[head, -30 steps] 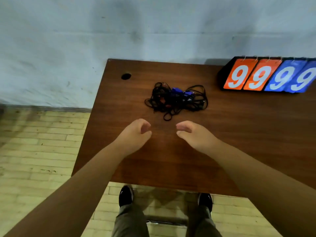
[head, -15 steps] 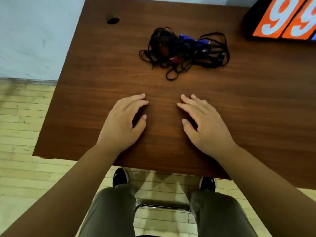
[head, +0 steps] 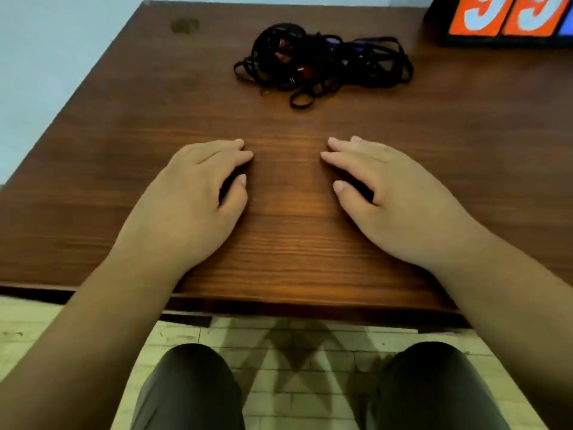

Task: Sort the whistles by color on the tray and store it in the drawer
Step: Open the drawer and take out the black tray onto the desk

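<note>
Since a second ago both hands have come down from hovering with curled fingers and now lie palm-down on the table [head: 124, 135]. In the head view the left hand [head: 189, 209] and right hand [head: 400, 203] rest side by side, apart, fingers relaxed and loosely spread, holding nothing. The whistles [head: 322, 66] lie in one heap tangled in black cords, ahead of the fingertips and well apart from them; red and blue bits show through. A scoreboard [head: 502, 20] stands farther off beyond the right hand.
</note>
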Tool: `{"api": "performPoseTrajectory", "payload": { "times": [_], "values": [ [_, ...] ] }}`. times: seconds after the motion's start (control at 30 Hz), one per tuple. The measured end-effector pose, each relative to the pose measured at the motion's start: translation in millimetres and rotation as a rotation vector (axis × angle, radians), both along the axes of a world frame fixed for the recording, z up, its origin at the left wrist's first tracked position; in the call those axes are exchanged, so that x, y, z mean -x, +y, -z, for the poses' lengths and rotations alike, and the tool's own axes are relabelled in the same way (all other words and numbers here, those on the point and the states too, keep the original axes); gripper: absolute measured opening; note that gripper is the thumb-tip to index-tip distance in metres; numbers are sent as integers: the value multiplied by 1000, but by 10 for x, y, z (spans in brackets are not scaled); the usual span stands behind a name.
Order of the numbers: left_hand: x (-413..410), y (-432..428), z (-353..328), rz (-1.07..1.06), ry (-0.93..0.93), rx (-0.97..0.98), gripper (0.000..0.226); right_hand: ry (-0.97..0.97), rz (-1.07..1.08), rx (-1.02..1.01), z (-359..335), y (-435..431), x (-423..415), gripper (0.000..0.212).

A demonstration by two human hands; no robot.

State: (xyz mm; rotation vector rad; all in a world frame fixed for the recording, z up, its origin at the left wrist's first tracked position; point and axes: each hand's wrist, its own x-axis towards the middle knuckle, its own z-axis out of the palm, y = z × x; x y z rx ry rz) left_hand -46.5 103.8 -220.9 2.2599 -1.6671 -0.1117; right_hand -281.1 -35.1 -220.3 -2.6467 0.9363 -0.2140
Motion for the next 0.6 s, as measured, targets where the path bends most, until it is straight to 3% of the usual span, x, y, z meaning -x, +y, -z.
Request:
{"api": "performPoseTrajectory", "payload": {
  "times": [0.2,0.6],
  "values": [
    [32,-4,18,-18,-102,-1,42,-28,15,44,10,116,93,48],
    [260,395,-41,-98,20,84,37,-18,80,110,2,446,240,46]
  ]
}}
